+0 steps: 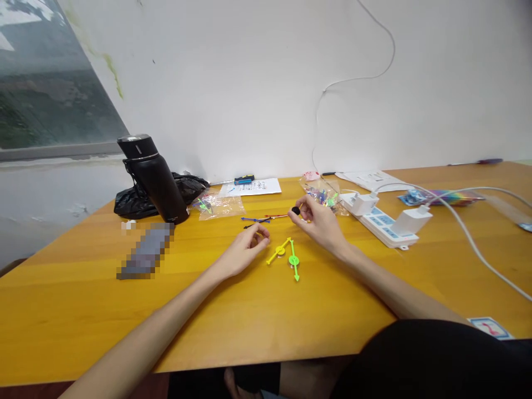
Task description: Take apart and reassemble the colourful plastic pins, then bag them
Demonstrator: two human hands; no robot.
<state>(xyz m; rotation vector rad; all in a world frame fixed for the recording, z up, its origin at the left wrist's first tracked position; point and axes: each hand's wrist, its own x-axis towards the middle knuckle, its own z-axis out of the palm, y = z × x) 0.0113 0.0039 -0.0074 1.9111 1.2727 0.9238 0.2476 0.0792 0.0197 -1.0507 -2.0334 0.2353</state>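
My right hand [322,224] is closed in a pinch on a small black disc [295,210], raised a little off the table. Over the table to the left, my left hand [245,249] has loosely curled fingers, with a gap at the thumb and nothing visible in them. Just behind its fingertips lie a black arrow [248,226], a blue arrow [253,219] and a red arrow [275,215], partly overlapping. Between the hands, a yellow arrow spinner [281,251] and a green arrow spinner [293,260] rest with their tips close together.
A black bottle [155,180] stands at left by a black plastic bag [133,202] and a blurred-out flat object [147,252]. Clear bags [224,206] of parts, paper [251,187] and a screwdriver [243,180] lie behind. A power strip [384,227] with cables is at right.
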